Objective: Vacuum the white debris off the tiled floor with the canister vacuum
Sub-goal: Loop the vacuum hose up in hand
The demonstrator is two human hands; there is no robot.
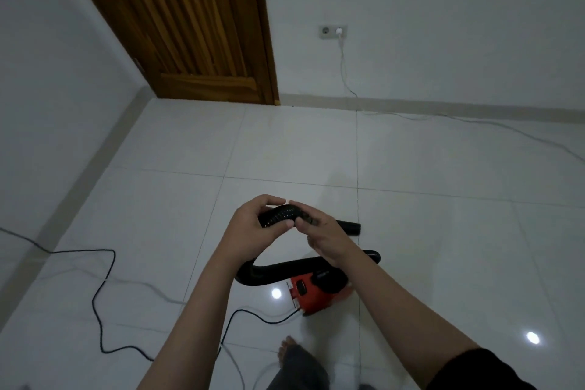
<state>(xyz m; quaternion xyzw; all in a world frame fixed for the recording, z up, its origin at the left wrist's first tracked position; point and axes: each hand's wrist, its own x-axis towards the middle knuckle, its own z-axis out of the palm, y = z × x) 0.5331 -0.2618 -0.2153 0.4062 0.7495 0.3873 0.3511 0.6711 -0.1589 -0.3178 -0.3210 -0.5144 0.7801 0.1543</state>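
Gripping ribbed hose point(283, 215) with left hand point(253, 228) and right hand point(323, 236); nozzle end point(349, 228) pointing right, canister vacuum point(311, 293) below.

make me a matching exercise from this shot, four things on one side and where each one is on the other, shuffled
Things:
1. black hose
2. red canister vacuum
3. white plug
4. wooden door

Places:
A. in the wall socket
B. in the far left corner of the room
C. held up between the left hand and the right hand
D. on the tiled floor, below the forearms

Pairs: 1-C, 2-D, 3-A, 4-B
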